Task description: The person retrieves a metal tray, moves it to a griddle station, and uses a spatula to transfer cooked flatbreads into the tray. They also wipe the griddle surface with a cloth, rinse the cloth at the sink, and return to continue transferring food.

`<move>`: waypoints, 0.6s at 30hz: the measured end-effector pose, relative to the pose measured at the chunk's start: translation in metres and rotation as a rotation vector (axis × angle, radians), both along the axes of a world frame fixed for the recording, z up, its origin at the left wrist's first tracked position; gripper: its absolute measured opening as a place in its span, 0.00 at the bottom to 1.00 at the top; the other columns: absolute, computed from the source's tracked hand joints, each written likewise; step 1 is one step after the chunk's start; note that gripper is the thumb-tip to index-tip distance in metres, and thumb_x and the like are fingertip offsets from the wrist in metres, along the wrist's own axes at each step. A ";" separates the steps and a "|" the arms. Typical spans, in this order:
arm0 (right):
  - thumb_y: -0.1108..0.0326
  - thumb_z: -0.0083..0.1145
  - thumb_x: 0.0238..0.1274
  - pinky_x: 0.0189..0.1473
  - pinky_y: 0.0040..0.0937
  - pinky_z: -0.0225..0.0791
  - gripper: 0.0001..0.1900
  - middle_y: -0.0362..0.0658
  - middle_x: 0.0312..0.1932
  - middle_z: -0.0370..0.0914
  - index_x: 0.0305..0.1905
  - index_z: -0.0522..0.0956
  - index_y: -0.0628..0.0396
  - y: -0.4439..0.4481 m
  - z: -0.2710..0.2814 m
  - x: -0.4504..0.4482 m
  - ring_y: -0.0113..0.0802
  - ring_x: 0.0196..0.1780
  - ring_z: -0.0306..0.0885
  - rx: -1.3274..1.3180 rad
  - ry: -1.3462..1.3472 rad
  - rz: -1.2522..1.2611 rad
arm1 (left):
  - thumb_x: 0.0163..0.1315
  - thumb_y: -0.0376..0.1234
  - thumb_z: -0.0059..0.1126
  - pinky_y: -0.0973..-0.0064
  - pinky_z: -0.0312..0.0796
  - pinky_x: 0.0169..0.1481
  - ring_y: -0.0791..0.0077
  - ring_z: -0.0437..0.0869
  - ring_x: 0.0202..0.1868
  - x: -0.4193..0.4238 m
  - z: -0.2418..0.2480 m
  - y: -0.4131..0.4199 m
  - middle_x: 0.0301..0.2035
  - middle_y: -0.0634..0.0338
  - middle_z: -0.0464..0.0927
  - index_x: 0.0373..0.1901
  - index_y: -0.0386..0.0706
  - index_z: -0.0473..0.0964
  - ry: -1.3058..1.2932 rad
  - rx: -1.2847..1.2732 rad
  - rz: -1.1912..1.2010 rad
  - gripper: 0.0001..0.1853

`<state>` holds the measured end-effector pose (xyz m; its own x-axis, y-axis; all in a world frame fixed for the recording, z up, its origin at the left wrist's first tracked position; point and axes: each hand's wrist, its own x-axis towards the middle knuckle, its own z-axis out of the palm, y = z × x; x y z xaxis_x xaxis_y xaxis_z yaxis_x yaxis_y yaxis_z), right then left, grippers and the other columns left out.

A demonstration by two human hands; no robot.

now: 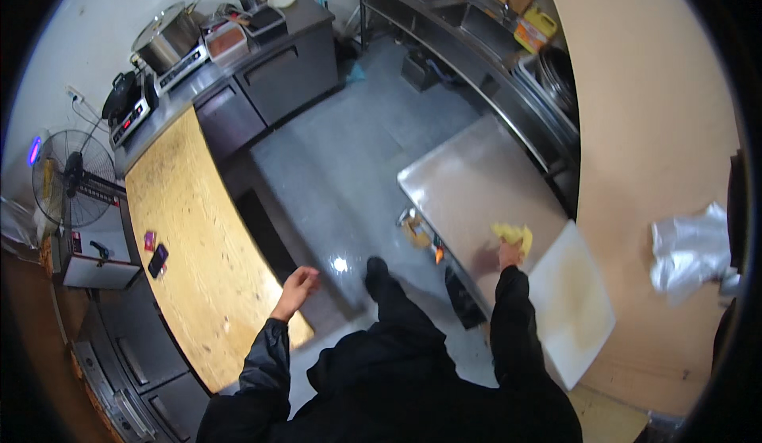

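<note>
My right hand (510,254) is closed on a yellow cloth (513,234), which lies against the stainless steel table (470,187) on the right. Beside that hand, a white cutting board (572,306) with a brownish stain lies at the table's near end. My left hand (297,290) hangs in the air by the edge of the wooden worktop (208,276), fingers loosely bent and holding nothing. On that worktop lie a dark smartphone (158,261) and a small red and purple packet (149,240).
Back left, a large steel pot (168,38) and a black pan (120,94) stand on induction cookers. A pedestal fan (74,175) stands left of the worktop. A steel sink (482,26) and a yellow jug (535,30) are at the back right. Clear plastic (690,252) hangs by the right wall.
</note>
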<state>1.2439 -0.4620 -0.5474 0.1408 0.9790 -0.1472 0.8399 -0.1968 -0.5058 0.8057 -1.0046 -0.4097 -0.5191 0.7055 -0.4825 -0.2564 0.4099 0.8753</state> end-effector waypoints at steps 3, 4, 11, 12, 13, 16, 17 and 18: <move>0.32 0.60 0.60 0.74 0.71 0.49 0.46 0.76 0.77 0.47 0.77 0.62 0.44 0.050 -0.019 -0.082 0.75 0.75 0.55 -0.092 -0.429 -0.377 | 0.78 0.32 0.49 0.76 0.76 0.40 0.73 0.85 0.36 -0.085 -0.020 0.009 0.37 0.61 0.83 0.52 0.43 0.75 -0.026 -0.143 0.308 0.07; 0.40 0.57 0.66 0.74 0.68 0.52 0.39 0.76 0.76 0.50 0.76 0.64 0.47 0.064 -0.018 -0.107 0.75 0.73 0.57 -0.061 -0.472 -0.360 | 0.78 0.31 0.49 0.76 0.76 0.38 0.74 0.85 0.35 -0.101 -0.023 0.002 0.36 0.60 0.82 0.51 0.44 0.75 -0.034 -0.162 0.390 0.07; 0.68 0.59 0.70 0.60 0.48 0.73 0.27 0.53 0.64 0.74 0.71 0.68 0.57 0.182 0.027 -0.363 0.56 0.57 0.79 0.211 0.220 0.119 | 0.77 0.32 0.50 0.76 0.77 0.37 0.74 0.85 0.35 -0.266 -0.045 0.093 0.37 0.60 0.84 0.48 0.44 0.75 -0.185 -0.302 0.485 0.05; 0.68 0.56 0.70 0.59 0.43 0.75 0.24 0.55 0.58 0.78 0.67 0.69 0.61 0.203 0.034 -0.413 0.49 0.56 0.81 0.273 0.384 0.165 | 0.76 0.34 0.53 0.75 0.76 0.38 0.75 0.84 0.36 -0.308 -0.051 0.132 0.38 0.61 0.84 0.49 0.44 0.75 -0.268 -0.198 0.484 0.06; 0.67 0.57 0.71 0.58 0.41 0.75 0.23 0.53 0.57 0.79 0.66 0.70 0.62 0.218 0.045 -0.456 0.46 0.55 0.81 0.234 0.554 0.178 | 0.75 0.32 0.55 0.75 0.75 0.39 0.75 0.83 0.36 -0.356 -0.053 0.177 0.39 0.61 0.84 0.50 0.44 0.76 -0.280 -0.173 0.421 0.07; 0.63 0.61 0.74 0.56 0.36 0.74 0.21 0.47 0.53 0.81 0.64 0.73 0.61 0.248 0.090 -0.582 0.37 0.53 0.81 0.040 0.827 0.135 | 0.71 0.30 0.58 0.75 0.72 0.41 0.75 0.81 0.38 -0.473 -0.042 0.356 0.39 0.63 0.82 0.52 0.43 0.75 -0.153 -0.021 0.073 0.10; 0.61 0.62 0.75 0.57 0.34 0.74 0.20 0.45 0.52 0.81 0.63 0.75 0.59 0.254 0.107 -0.621 0.34 0.53 0.80 0.004 0.801 0.148 | 0.71 0.30 0.58 0.75 0.73 0.43 0.74 0.82 0.38 -0.492 -0.032 0.419 0.41 0.61 0.83 0.57 0.45 0.73 -0.260 0.014 0.032 0.15; 0.61 0.63 0.74 0.56 0.33 0.74 0.19 0.44 0.51 0.82 0.62 0.76 0.59 0.255 0.127 -0.654 0.34 0.53 0.80 0.076 0.805 0.250 | 0.73 0.38 0.58 0.66 0.76 0.56 0.71 0.82 0.53 -0.509 -0.016 0.484 0.53 0.60 0.82 0.67 0.46 0.68 -0.397 0.021 -0.094 0.23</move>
<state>0.5899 -0.2072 -0.4202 -0.2009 0.9787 -0.0419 0.2324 0.0061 -0.9726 0.2962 -0.5208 -0.4255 -0.2280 0.7526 -0.6178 -0.5383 0.4313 0.7240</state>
